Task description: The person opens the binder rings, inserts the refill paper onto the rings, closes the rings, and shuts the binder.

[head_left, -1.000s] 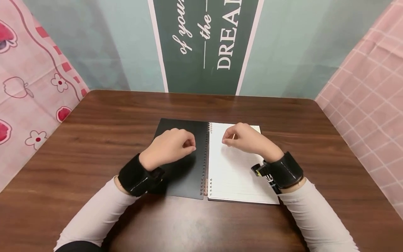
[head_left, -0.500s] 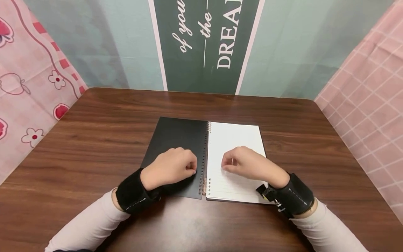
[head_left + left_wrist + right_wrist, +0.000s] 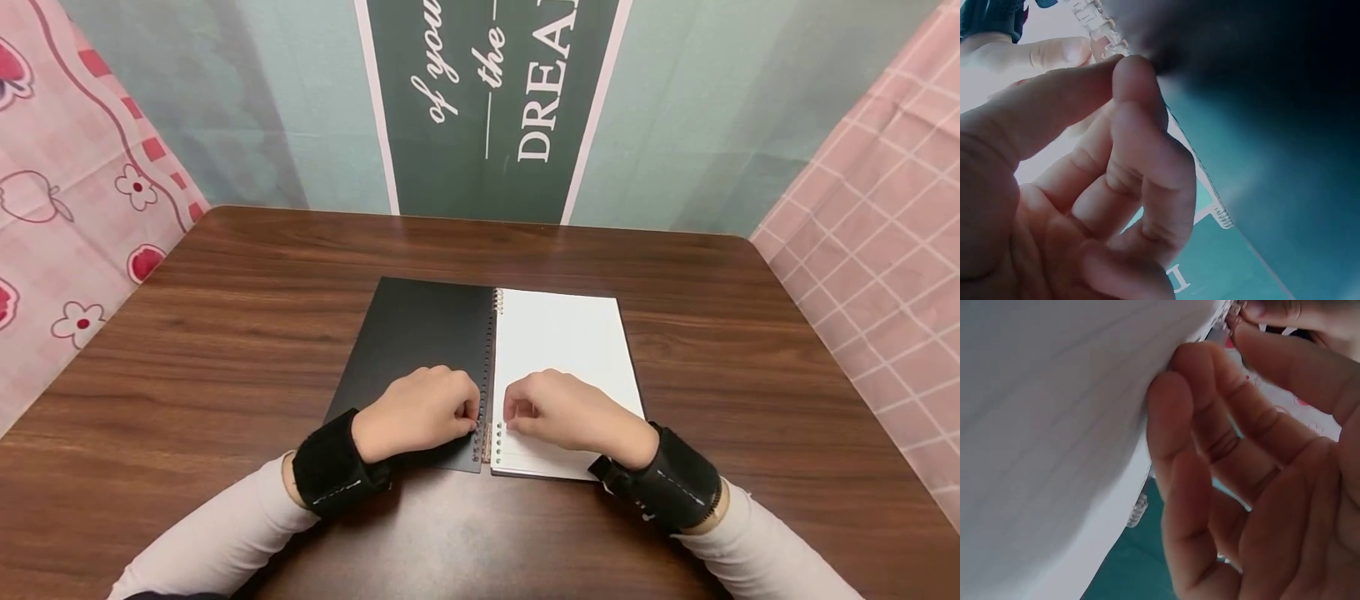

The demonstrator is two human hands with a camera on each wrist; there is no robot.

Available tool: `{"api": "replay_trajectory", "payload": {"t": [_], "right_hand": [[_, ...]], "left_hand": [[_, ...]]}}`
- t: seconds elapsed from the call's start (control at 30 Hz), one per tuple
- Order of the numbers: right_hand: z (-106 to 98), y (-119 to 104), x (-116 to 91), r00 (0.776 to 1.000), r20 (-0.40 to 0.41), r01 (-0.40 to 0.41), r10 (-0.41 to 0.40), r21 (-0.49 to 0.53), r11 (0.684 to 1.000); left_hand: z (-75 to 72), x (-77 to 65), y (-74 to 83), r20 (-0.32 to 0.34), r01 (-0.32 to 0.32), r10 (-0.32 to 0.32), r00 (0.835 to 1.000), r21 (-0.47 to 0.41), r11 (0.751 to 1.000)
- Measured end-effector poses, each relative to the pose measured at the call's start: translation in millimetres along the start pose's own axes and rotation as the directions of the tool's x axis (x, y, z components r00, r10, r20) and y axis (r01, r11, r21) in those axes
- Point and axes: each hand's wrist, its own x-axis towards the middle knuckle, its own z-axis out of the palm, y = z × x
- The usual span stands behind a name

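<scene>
An open ring-bound notebook lies in the head view, with a black cover on the left and a white lined page on the right. My left hand is curled over the cover, its thumb and forefinger meeting at the lower end of the ring binding. My right hand curves over the page's lower left corner, fingertips at the holed edge. In the right wrist view the right thumb stands slightly off the fingers, close to the rings; I cannot tell whether it grips them.
The notebook rests on a dark wooden table. Behind it hangs a teal cloth with lettering; pink printed cloths stand at the left and right. A black camera strap wraps each wrist.
Both hands have come down from the notebook's upper half to its lower end. In the last half second they have closed in on the binding from both sides. The notebook stays in place.
</scene>
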Motion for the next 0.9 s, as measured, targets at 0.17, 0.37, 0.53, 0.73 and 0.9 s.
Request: {"api": "replay_trajectory", "payload": {"t": [0.17,0.37,0.53,0.73,0.9], "right_hand": [[5,-7,3,0.999,0.007,-0.051,0.051,-0.039,0.998],[9,-15,6,0.998,-0.042,-0.051,0.048,-0.068,0.996],[10,-18,7,0.998,-0.05,-0.051,0.048,-0.067,0.996],[9,-18,8,0.998,-0.048,-0.053,0.05,-0.058,0.997],[7,-18,9,0.998,-0.045,-0.046,0.044,-0.03,0.999]], "left_hand": [[1.6,0.5,1.3,-0.014,-0.017,0.017,1.0,-0.008,1.0],[2.8,2.0,2.6,-0.034,-0.036,0.036,0.999,-0.004,0.999],[3.7,2.0,2.2,-0.054,-0.041,0.041,0.998,0.002,0.999],[4.6,2.5,2.8,-0.058,-0.029,0.029,0.998,0.006,1.0],[4.3,2.3,3.1,-0.052,-0.015,0.014,0.999,-0.012,1.0]]}}
